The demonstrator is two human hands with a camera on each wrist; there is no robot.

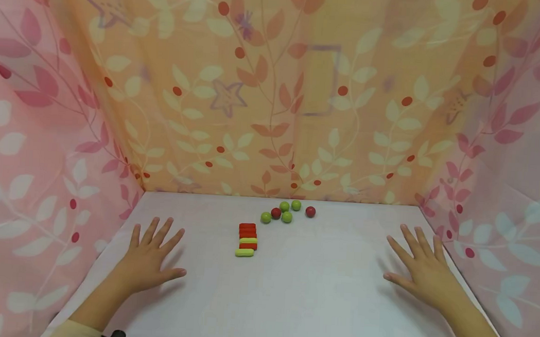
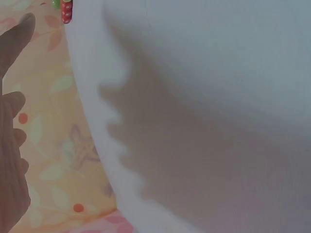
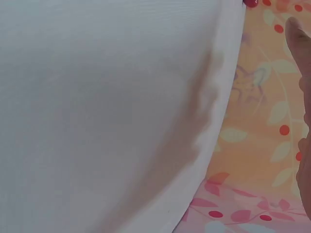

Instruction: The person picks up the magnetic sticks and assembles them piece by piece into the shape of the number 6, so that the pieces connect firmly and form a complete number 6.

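On the white table (image 1: pixel 299 299), a short column of red bars (image 1: pixel 247 246) and yellow-green bars (image 1: pixel 244 252) is seen in the head view, left of the table's middle. With that column taken as the clock's centre, its 6 o'clock end is formed by a yellow-green bar, offset slightly toward 9 o'clock; another is set between red ones. White spots are shown on a red piece at the edge of the left wrist view.

Between 1 and 2 o'clock, four green balls (image 1: pixel 287 217) and two red balls (image 1: pixel 310 211) are scattered, one red ball being set apart on the 3 o'clock side.

Toward 9 o'clock, well apart from the bars, the left hand (image 1: pixel 147 260) is held with fingers widely spread; nothing is gripped. Toward 3 o'clock, farther off, the right hand (image 1: pixel 426 277) is likewise spread wide, with nothing held. Shadows are cast on the table by both.

At 12 o'clock the table is backed by an orange leaf-patterned curtain (image 1: pixel 374 139); pink patterned curtains (image 1: pixel 41 185) are hung at both sides.
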